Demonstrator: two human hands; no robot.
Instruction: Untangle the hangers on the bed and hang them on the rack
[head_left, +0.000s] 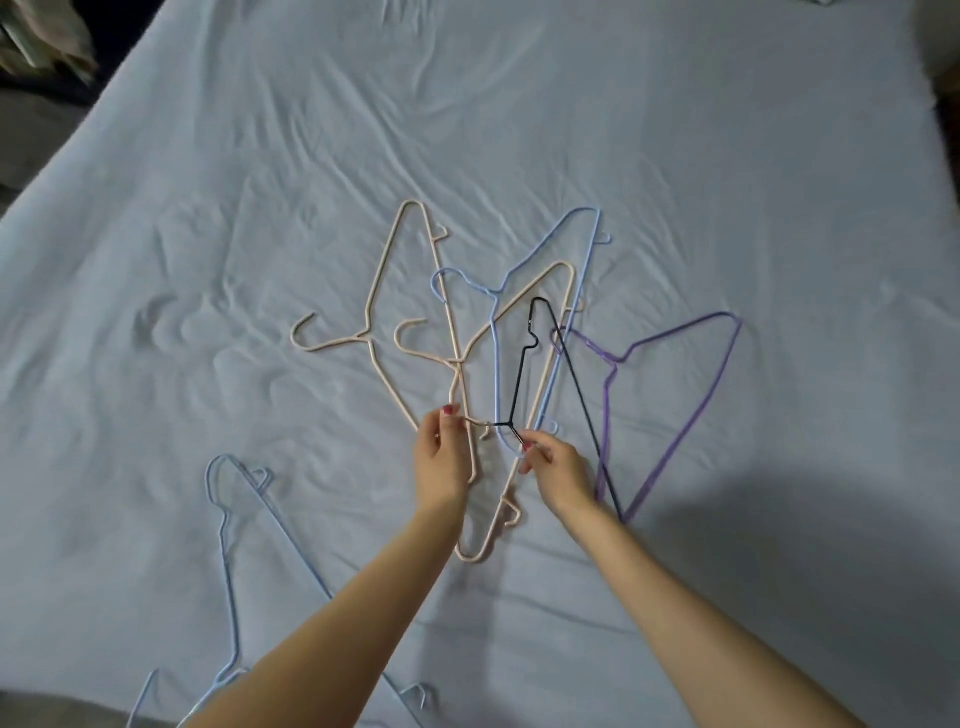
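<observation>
Both bare forearms reach forward from the lower edge of the view and converge toward the middle, the hands ending near each other but apart. The left hand (440, 457) is seen from the back, wrist straight, its thumb and fingertips drawn together in a pinch at the top. The right hand (558, 470) angles inward to the left, fingers curled and pinched at their tips. The nails on both hands are painted red.
</observation>
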